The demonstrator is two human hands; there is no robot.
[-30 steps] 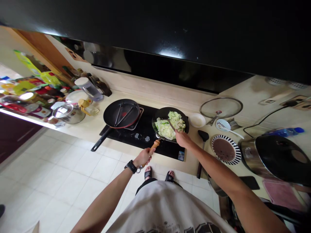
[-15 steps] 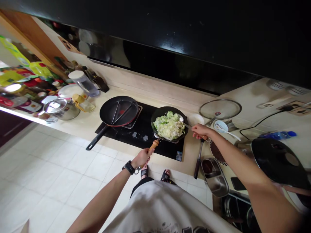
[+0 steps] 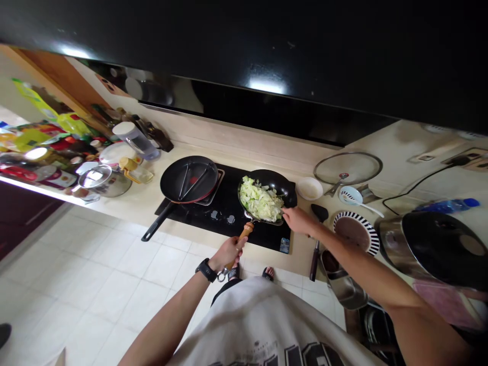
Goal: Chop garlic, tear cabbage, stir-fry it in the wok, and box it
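My left hand [image 3: 229, 251] is wrapped round the wooden handle of a black wok [image 3: 273, 179] on the right side of the cooktop. Shredded green cabbage [image 3: 259, 199] is heaped in the wok's left and front part, leaving the dark back right wall bare. At the right rim, my right hand [image 3: 299, 220] is closed on the handle of a metal spatula. Its head is hidden at the cabbage, and the hand covers most of the rest.
A black frying pan [image 3: 192, 178] holding a pair of tongs sits on the left burner. Right of the wok are a small white bowl [image 3: 309, 188], a glass lid [image 3: 346, 168], a striped bowl [image 3: 372, 231] and a large pot [image 3: 392, 241]. The range hood [image 3: 213, 46] hangs overhead.
My right hand has moved left and down to the wok's rim. The cabbage is pushed leftward, baring the wok's back right wall. My left hand keeps its grip on the wok handle.
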